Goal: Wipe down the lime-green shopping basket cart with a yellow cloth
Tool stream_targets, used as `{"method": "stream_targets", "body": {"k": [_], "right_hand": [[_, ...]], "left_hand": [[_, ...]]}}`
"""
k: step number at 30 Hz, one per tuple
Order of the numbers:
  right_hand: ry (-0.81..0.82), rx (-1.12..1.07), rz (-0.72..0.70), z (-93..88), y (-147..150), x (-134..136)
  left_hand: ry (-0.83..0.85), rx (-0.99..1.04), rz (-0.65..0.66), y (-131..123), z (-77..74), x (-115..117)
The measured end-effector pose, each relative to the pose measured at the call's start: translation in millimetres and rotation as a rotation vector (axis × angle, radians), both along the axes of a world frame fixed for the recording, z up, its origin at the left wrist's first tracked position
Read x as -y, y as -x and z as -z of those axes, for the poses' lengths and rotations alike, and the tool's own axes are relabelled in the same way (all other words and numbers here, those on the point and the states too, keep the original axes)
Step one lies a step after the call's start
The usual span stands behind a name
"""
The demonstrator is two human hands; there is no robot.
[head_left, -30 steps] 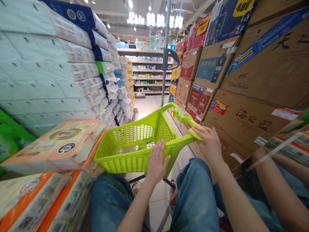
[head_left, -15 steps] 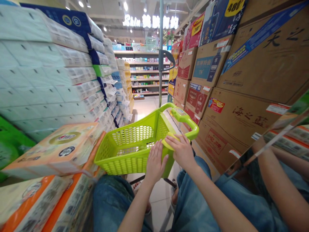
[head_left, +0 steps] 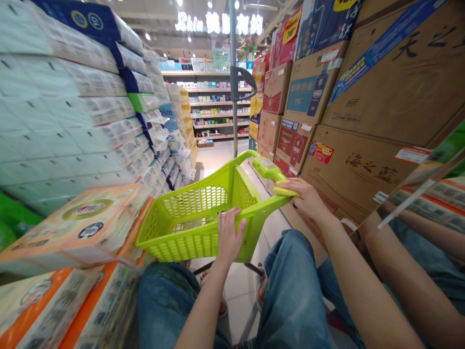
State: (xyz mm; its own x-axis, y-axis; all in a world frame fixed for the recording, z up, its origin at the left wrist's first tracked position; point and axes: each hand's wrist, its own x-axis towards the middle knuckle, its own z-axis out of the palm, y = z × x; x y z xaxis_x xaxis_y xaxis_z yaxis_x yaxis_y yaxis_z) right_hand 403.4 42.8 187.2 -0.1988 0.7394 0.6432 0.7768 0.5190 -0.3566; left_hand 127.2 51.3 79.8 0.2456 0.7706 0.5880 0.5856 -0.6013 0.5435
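A lime-green plastic shopping basket on a trolley frame (head_left: 181, 245) stands in front of me, its mesh walls holding nothing I can see. My left hand (head_left: 230, 236) curls over the basket's near rim. My right hand (head_left: 304, 196) presses a yellow cloth or sponge (head_left: 285, 191) onto the green handle bar (head_left: 267, 167), hiding part of the bar. The pad's exact material is hard to tell.
Stacked tissue packs (head_left: 72, 97) wall the left side and cardboard cartons (head_left: 363, 179) the right. A mirror panel (head_left: 410, 242) at right reflects my arms. A metal pole (head_left: 233, 97) and store shelves (head_left: 218, 106) stand ahead, past a tiled floor (head_left: 218, 157).
My right hand has moved from beside my left hand up onto the handle, carrying the yellow pad. My left hand now curls over the rim instead of lying flat.
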Motion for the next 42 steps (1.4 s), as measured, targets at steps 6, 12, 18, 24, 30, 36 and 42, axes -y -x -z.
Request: {"method": "stream_targets", "body": {"k": [6, 12, 18, 24, 30, 36, 42], "right_hand": [[-0.03, -0.043, 0.086, 8.7, 1.8, 6.9], [-0.045, -0.036, 0.188, 7.6, 11.1, 12.4], [-0.082, -0.001, 0.306, 7.6, 40.0, 13.3], [-0.008, 0.12, 0.262, 5.6, 85.3, 0.0], [0.039, 0.202, 0.164, -4.7, 140.1, -30.8], [0.079, 0.223, 0.115, -2.3, 189.5, -74.9], [0.26, 0.4, -0.122, -61.1, 146.5, -85.7]], "left_hand": [[0.085, 0.088, 0.052, -5.1, -5.6, -13.8], [0.143, 0.132, 0.095, -5.7, -8.2, -38.2], [0.187, 0.153, 0.132, -1.2, -15.6, -90.6], [0.217, 0.178, 0.067, 11.2, -19.4, -144.0], [0.225, 0.182, 0.061, 21.1, -55.8, -161.6], [0.178, 0.154, 0.296, 28.6, -98.4, -148.4], [0.226, 0.038, 0.235, 58.1, -103.4, -160.9]]}}
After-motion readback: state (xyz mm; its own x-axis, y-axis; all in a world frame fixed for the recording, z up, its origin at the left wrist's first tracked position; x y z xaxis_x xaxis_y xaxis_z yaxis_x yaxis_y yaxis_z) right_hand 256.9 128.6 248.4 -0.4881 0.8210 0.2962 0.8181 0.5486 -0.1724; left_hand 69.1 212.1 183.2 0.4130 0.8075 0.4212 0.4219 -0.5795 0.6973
